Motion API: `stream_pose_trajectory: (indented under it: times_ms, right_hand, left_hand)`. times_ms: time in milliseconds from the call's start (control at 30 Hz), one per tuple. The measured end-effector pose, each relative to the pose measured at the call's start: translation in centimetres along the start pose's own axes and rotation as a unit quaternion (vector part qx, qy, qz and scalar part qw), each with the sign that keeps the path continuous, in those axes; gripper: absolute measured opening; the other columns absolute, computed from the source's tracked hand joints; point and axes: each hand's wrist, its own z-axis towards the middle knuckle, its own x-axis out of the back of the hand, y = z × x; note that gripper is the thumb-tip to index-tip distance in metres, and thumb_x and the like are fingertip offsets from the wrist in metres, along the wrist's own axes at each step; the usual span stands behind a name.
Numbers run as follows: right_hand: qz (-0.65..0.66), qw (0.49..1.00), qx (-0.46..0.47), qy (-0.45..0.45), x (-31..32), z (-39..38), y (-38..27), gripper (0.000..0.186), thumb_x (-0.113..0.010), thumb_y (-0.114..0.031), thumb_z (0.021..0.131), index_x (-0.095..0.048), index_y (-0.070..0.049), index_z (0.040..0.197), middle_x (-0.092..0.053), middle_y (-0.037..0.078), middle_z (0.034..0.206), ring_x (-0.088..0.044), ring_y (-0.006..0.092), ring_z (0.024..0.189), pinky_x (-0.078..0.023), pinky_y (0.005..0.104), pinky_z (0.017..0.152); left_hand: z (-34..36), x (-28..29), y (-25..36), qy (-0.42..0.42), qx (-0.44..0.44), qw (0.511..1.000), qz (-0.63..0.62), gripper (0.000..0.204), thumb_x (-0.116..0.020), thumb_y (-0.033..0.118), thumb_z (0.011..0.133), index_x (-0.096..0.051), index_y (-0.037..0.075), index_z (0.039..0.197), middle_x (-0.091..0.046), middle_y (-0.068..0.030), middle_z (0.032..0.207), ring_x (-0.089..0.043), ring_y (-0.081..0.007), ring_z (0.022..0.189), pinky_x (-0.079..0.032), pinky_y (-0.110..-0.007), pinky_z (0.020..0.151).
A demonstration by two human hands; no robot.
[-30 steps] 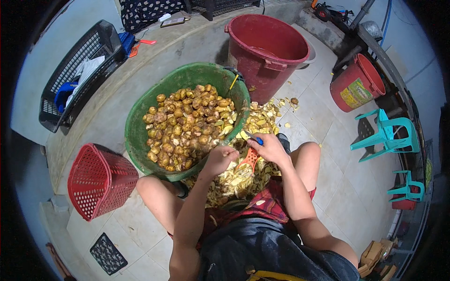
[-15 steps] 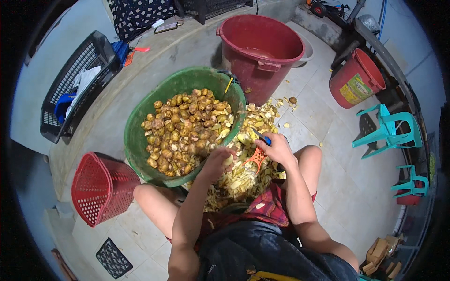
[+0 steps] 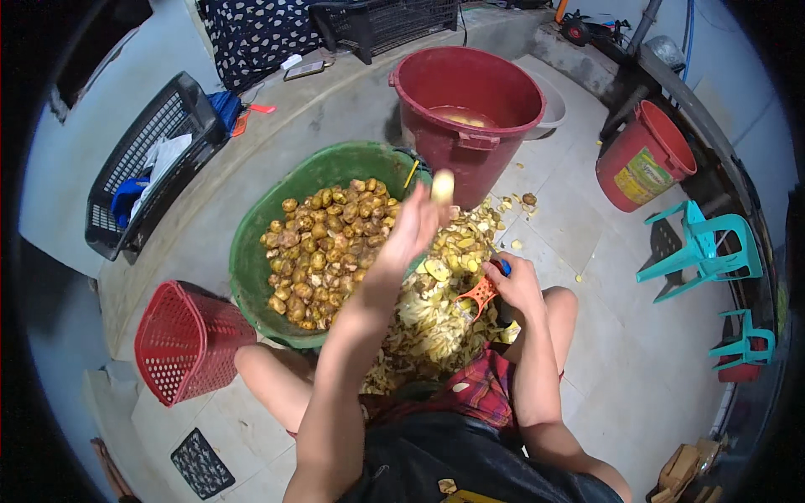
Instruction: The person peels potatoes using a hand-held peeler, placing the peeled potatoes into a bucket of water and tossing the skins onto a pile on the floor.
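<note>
My left hand [image 3: 413, 225] is raised over the right side of the green tub [image 3: 251, 243], its fingers smeared by motion. A pale peeled potato [image 3: 443, 186] is at its fingertips, in front of the large red bucket [image 3: 470, 159]; whether it is gripped or just released is unclear. Closed over the peel heap, my right hand [image 3: 518, 285] holds an orange peeler [image 3: 480, 295] and a small blue-handled knife [image 3: 505, 267]. Unpeeled potatoes [image 3: 327, 243] fill much of the tub. Peelings [image 3: 428, 323] are heaped between my legs. Pale potatoes [image 3: 465, 120] show inside the bucket.
A red perforated basket [image 3: 197, 344] stands left of the tub. Black crates [image 3: 151, 159] and a phone [image 3: 304, 70] rest along the raised ledge. To the right are a smaller red bucket [image 3: 641, 159] and teal chairs [image 3: 700, 247]. A grey basin [image 3: 549, 105] sits behind the large bucket.
My left hand has swung up and away from near my lap toward the large red bucket, with the peeled potato. My right hand has shifted slightly right and nearer, keeping the peeler and knife.
</note>
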Motion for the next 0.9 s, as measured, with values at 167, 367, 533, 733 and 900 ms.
stream_pose_trajectory:
  times_ms: [167,367,533,733,900]
  right_hand:
    - [-0.008,1.0,0.0,-0.003,0.1,0.4,-0.1,0.034,-0.067,-0.032,0.084,-0.067,0.001,0.089,-0.06,0.023,0.066,-0.059,0.0387,0.063,-0.046,0.0439,0.062]
    - [-0.011,1.0,0.001,-0.018,0.1,0.2,-0.6,0.034,-0.068,-0.033,0.084,-0.066,0.001,0.088,-0.059,0.023,0.065,-0.059,0.0401,0.063,-0.045,0.045,0.062]
    - [-0.065,0.996,-0.015,-0.052,-0.5,0.0,-1.3,0.035,-0.067,-0.033,0.084,-0.065,0.001,0.088,-0.058,0.023,0.064,-0.059,0.0401,0.063,-0.045,0.0454,0.061]
    - [-0.112,0.987,-0.017,-0.118,-2.5,0.5,-4.1,0.033,-0.067,-0.032,0.084,-0.065,0.001,0.086,-0.056,0.023,0.061,-0.057,0.0399,0.06,-0.044,0.0453,0.059]
    - [-0.139,0.978,0.006,-0.152,-5.4,1.5,-5.4,0.033,-0.069,-0.031,0.084,-0.066,0.001,0.089,-0.055,0.022,0.059,-0.056,0.039,0.058,-0.044,0.0447,0.058]
  left_hand:
    - [5.0,-3.9,4.0,0.032,-0.047,0.996,0.075,0.035,-0.052,0.032,0.098,-0.047,0.004,0.119,-0.064,-0.0129,0.101,-0.059,-0.0175,0.08,-0.048,-0.032,0.067]
    - [0.4,10.2,-2.1,0.169,-0.002,0.957,0.237,0.016,-0.055,0.018,0.095,-0.053,0.008,0.082,-0.046,0.0033,0.063,-0.038,-0.0048,0.05,-0.023,-0.022,0.039]
    - [-10.3,24.2,-3.9,0.36,0.036,0.734,0.574,0.02,-0.063,0.018,0.084,-0.069,0.001,0.093,-0.07,-0.0149,0.085,-0.067,-0.028,0.086,-0.052,-0.037,0.078]
    - [-15.9,29.0,-1.3,0.452,0.203,0.51,0.703,0.038,-0.058,0.018,0.085,-0.057,0.001,0.119,-0.059,-0.0208,0.117,-0.058,-0.037,0.108,-0.049,-0.048,0.09]
    - [-14.7,32.0,-2.3,0.358,0.094,0.589,0.718,0.048,-0.059,0.031,0.087,-0.054,-0.004,0.119,-0.057,-0.0254,0.116,-0.056,-0.0378,0.111,-0.046,-0.049,0.094]
